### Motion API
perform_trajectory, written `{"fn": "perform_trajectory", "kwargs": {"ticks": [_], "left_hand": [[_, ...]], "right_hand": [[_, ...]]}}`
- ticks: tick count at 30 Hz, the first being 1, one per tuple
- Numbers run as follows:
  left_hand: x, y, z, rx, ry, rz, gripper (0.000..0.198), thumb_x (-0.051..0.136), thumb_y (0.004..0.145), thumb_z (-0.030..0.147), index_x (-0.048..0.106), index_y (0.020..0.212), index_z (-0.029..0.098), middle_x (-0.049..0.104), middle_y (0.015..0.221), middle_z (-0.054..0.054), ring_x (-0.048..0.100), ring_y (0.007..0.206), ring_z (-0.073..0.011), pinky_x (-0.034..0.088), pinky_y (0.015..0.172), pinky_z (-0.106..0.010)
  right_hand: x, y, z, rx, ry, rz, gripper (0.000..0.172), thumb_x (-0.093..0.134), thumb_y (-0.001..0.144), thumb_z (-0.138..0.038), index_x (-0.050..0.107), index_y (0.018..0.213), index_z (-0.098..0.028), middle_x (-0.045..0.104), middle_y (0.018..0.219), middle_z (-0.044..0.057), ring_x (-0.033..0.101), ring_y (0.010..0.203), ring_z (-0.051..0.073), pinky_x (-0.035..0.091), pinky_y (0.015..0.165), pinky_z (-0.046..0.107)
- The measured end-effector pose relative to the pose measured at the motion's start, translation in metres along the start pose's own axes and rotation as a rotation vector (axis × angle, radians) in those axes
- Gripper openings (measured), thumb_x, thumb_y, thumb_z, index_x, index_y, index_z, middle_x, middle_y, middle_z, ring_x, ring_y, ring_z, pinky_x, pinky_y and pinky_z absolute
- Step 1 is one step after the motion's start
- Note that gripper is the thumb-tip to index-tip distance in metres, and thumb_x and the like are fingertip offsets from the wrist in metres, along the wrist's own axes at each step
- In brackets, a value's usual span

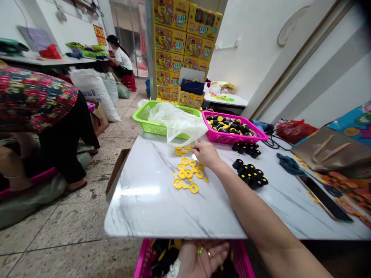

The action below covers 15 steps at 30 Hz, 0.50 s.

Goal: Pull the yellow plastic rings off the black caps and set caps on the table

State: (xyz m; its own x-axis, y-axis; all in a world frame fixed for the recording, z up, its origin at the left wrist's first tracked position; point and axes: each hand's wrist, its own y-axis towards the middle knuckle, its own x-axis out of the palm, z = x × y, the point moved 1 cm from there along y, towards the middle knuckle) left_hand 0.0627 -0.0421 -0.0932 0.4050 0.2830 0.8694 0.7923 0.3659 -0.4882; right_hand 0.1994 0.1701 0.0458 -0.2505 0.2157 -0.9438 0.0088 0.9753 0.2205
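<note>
Our left hand (199, 259), fingers loosely extended, holds green beads (199, 250) below the desk's (162, 218) near edge; our right hand (206, 154) is at yellow rings (184, 170), pinch unclear.

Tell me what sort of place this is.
Likely a small workshop for plastic goods, though I can't be certain: yellow rings lie loose on a table, a pink basket on it holds black-and-yellow parts, and printed yellow cartons stand stacked behind.

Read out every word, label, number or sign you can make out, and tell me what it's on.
"魔…杯!": yellow boxes; middle character unclear, smaller print too small.
Red sign: yellow characters, too blurred to read.
White sack: blue print, too blurred to read.
</note>
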Motion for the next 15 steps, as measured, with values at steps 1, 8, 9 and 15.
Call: {"fn": "perform_trajectory", "kwargs": {"ticks": [1,8,9,15], "left_hand": [[0.0,0.0,0.0,-0.018,-0.011,-0.02,0.025,0.061,0.083,0.025,0.066,0.09,0.002,0.072,0.098,-0.021,0.069,0.096,-0.0316,0.052,0.085,-0.036],[-0.005,-0.001,0.001,0.014,-0.022,0.048,0.026,0.056,0.086,0.02,0.067,0.092,-0.003,0.072,0.095,-0.022,0.07,0.092,-0.0306,0.052,0.085,-0.036],[-0.004,0.0,0.001,0.015,-0.018,0.049,0.026,0.056,0.086,0.02,0.067,0.092,-0.003,0.072,0.096,-0.022,0.07,0.092,-0.0307,0.052,0.086,-0.037],[0.007,-0.001,-0.004,-0.06,-0.006,0.007,0.034,0.051,0.088,0.021,0.066,0.099,-0.007,0.07,0.104,-0.024,0.069,0.097,-0.0313,0.052,0.087,-0.037]], "right_hand": [[0.0,0.004,0.006,0.015,-0.017,0.011,0.024,0.053,0.089,-0.025,0.076,0.094,-0.02,0.072,0.102,0.008,0.064,0.093,0.019,0.045,0.08,0.026],[-0.01,0.011,0.053,0.105,-0.122,0.018,0.032,0.05,0.087,-0.013,0.075,0.107,-0.018,0.073,0.109,0.008,0.065,0.102,0.02,0.043,0.093,0.025],[-0.011,0.01,0.056,0.112,-0.132,0.01,0.032,0.05,0.087,-0.013,0.075,0.106,-0.018,0.073,0.108,0.008,0.065,0.102,0.02,0.043,0.093,0.025],[0.0,-0.005,0.044,0.077,-0.163,-0.077,0.025,0.057,0.088,-0.032,0.077,0.088,-0.018,0.075,0.093,0.008,0.065,0.09,0.02,0.045,0.085,0.025]]}}
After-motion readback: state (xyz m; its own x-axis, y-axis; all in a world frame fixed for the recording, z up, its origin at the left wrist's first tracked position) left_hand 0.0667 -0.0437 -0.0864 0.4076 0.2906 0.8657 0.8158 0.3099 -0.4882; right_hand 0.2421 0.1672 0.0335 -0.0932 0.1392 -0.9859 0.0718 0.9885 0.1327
